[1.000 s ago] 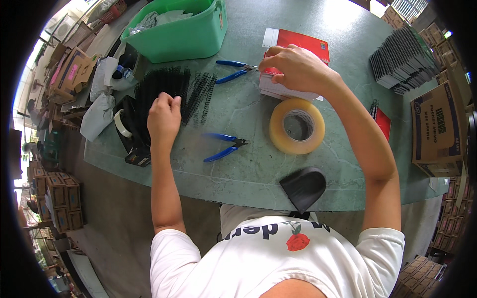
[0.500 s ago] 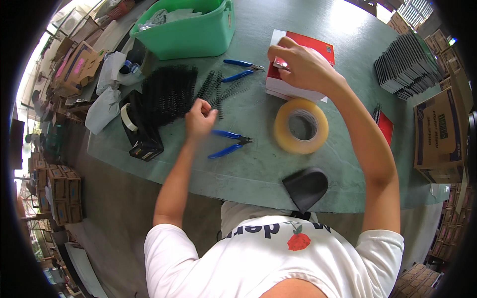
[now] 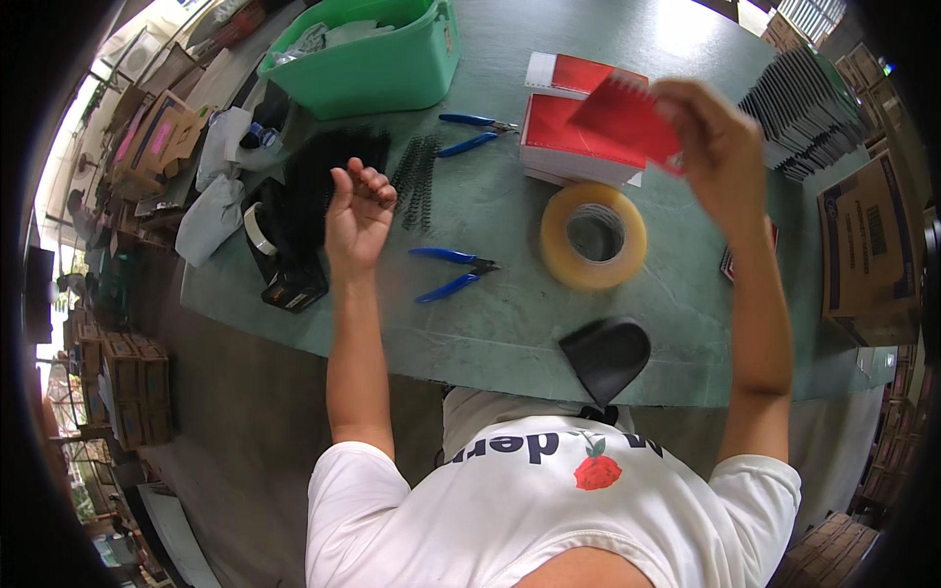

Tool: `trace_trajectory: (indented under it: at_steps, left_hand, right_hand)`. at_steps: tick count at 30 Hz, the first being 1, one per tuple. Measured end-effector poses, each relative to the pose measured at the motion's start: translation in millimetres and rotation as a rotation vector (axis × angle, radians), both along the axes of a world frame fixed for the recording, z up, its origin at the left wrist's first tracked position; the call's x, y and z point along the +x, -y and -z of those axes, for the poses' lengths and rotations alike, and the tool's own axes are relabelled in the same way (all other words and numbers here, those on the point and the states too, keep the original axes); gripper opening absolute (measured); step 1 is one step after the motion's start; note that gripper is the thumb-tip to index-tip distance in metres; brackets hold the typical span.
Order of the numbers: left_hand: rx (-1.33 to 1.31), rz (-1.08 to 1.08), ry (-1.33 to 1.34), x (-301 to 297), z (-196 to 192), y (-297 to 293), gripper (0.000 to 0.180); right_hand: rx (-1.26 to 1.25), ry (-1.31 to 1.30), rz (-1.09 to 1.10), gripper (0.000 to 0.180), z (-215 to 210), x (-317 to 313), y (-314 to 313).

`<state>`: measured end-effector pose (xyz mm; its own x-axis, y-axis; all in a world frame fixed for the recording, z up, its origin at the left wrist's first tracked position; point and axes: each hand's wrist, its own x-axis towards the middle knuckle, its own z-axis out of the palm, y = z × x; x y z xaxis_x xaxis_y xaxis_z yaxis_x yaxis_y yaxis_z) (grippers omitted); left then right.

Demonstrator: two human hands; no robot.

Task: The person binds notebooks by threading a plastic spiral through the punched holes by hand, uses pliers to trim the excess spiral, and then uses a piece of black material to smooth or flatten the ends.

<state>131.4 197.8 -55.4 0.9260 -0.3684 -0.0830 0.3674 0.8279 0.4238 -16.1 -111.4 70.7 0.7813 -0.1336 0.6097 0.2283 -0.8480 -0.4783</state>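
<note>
Red card cover sheet (image 3: 624,118), thin and rectangular, was pinched at its right edge by the right hand (image 3: 720,147), fingers closed on it, and hung tilted in the air above the stack of red-covered white booklets (image 3: 578,147) lying on the green table (image 3: 510,323). The sheet sat to the left of the fingers, its free corner pointing down-left over the stack without touching it.

In the head view, the table's near edge ran just in front of the person's torso, with a black curved object (image 3: 608,353) resting at that edge. Bare tabletop lay between the two arms, broken only by a tan roll of packing tape (image 3: 593,235) just below the stack and a pair of blue-handled pliers (image 3: 453,272) to its left. A second pair of blue-handled pliers (image 3: 475,134) lay farther back, near a green plastic tub (image 3: 368,64). To the right the room was tight: a pile of dark covers (image 3: 809,108) and a brown cardboard box (image 3: 867,245) stood close by the right forearm.

The left hand (image 3: 358,211) was raised and empty, fingers loosely curled, beside black wire binding coils (image 3: 417,181) and a black heap of the same coils (image 3: 328,176).

Half a second earlier the right hand lay low on the stack with the sheet flat there; it had since lifted clear. The left hand had risen from near the pliers.
</note>
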Motion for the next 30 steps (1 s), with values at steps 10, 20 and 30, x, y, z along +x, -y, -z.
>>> trace_trajectory:
  at_steps: [10,20,30]
  left_hand:
    - [1.467,0.431,1.160,-80,29,65,0.047]
    - [1.324,-0.028,1.033,-104,-38,94,0.017]
    - [1.425,-0.112,1.023,-101,-27,103,0.016]
  right_hand:
    - [-0.313,-0.340,-0.074,0.019,97,-4,-39]
    - [-0.269,-0.234,0.029,0.022,96,-3,-48]
    - [-0.125,-0.120,-0.062,0.012,104,-2,-46]
